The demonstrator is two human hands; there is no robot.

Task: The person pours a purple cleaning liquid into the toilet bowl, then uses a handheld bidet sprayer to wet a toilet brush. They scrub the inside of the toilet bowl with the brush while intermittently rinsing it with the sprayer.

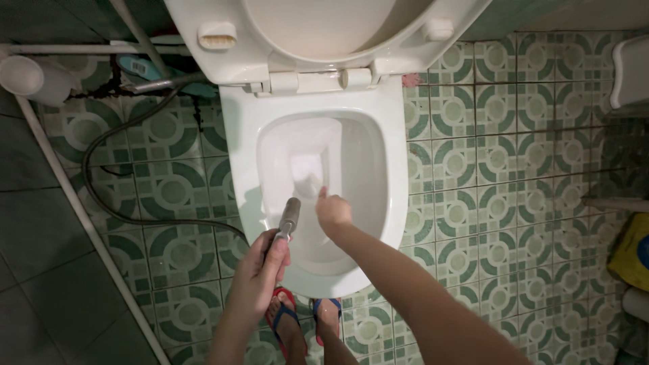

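The floor (500, 169) of green-and-white patterned tiles fills most of the frame. The white toilet (311, 203) stands at centre, its raised lid (324, 34) cut off by the top edge. A dark hose (101, 196) loops across the left-hand tiles. At the right edge, a yellow package (632, 250) is cut off; its shape cannot be made out. The left hand (260, 270), lower centre, is clenched around the metal spray nozzle (289, 217), which points over the bowl rim. The right hand (332, 211) is closed over the bowl; any tool in it is hidden. A teal object with a small white label (138, 67) lies at upper left, partly hidden.
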